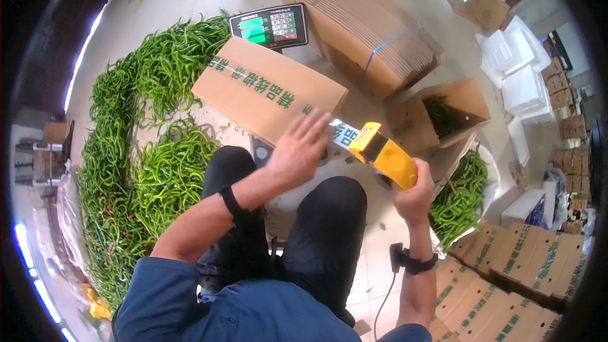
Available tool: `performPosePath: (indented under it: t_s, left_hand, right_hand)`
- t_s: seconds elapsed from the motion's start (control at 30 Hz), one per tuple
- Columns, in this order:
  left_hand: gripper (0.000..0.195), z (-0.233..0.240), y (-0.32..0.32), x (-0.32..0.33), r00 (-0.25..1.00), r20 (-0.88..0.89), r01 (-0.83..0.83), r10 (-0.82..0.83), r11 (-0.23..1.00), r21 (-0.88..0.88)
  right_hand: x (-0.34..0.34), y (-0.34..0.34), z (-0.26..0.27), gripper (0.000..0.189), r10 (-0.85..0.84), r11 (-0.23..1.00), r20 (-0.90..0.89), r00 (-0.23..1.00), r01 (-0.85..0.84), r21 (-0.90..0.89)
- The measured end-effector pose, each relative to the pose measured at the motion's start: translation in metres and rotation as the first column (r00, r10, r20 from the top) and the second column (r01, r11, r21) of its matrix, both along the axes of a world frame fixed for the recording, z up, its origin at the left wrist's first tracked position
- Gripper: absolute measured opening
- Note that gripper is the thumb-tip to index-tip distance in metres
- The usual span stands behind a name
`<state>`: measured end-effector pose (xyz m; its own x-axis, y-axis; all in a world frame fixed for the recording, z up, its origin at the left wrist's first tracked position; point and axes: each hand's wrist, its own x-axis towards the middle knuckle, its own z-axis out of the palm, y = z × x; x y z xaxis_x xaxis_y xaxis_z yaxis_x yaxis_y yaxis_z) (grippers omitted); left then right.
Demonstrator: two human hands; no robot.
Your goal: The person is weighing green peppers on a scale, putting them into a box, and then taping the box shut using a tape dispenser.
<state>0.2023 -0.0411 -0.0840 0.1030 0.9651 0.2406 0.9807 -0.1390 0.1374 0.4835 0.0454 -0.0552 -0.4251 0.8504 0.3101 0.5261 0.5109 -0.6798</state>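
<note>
A closed cardboard box (270,88) with green printing lies before me, its near right end towards my hands. My right hand (412,192) grips a yellow tape dispenser (392,161) to the right of the box. Printed packing tape (343,133) stretches from the dispenser to the box's right end. My left hand (301,149), slightly blurred, is at that end with its fingers extended, over the near edge beside the tape; whether it touches the box cannot be told. Behind the box stands a scale's display panel (268,26) with lit green screens.
Long green chili peppers (114,166) lie heaped on the left. Flattened cartons (361,28) bound with blue straps stand beyond the box. On the right are an open carton (456,114), a white sack of peppers (460,194), foam boxes (522,85) and packed cartons (517,256).
</note>
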Motion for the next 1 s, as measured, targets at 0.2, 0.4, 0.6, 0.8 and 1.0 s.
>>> performPosePath:
  t_s: [0.2, 0.4, 0.6, 0.8, 1.0]
  left_hand:
    - [0.057, -0.003, -0.013, 0.053, -0.378, 0.659, 0.252, 0.651, 0.757, -0.603]
    - [0.077, -0.036, 0.029, 0.075, -0.903, 0.366, 0.121, 0.223, 0.952, -0.281]
    - [0.024, -0.038, 0.043, 0.084, -0.943, 0.311, -0.029, 0.116, 0.904, -0.427]
    - [0.025, -0.043, 0.037, 0.092, -0.875, 0.446, 0.004, 0.186, 0.926, -0.378]
    - [0.024, -0.035, 0.033, 0.087, -0.929, 0.323, 0.040, 0.181, 0.916, -0.399]
  right_hand:
    - [-0.015, -0.002, 0.048, 0.049, 0.069, 0.995, 0.105, 0.992, -0.076, 0.061]
    - [-0.036, -0.011, 0.070, 0.047, -0.019, 0.992, 0.253, 0.967, -0.013, 0.124]
    - [-0.046, -0.018, 0.079, 0.048, 0.009, 0.984, 0.308, 0.951, -0.063, 0.164]
    - [-0.081, -0.012, 0.087, 0.059, -0.048, 0.994, 0.246, 0.968, 0.023, 0.104]
    - [-0.131, -0.003, 0.105, 0.054, 0.077, 0.969, 0.569, 0.819, -0.195, 0.150]
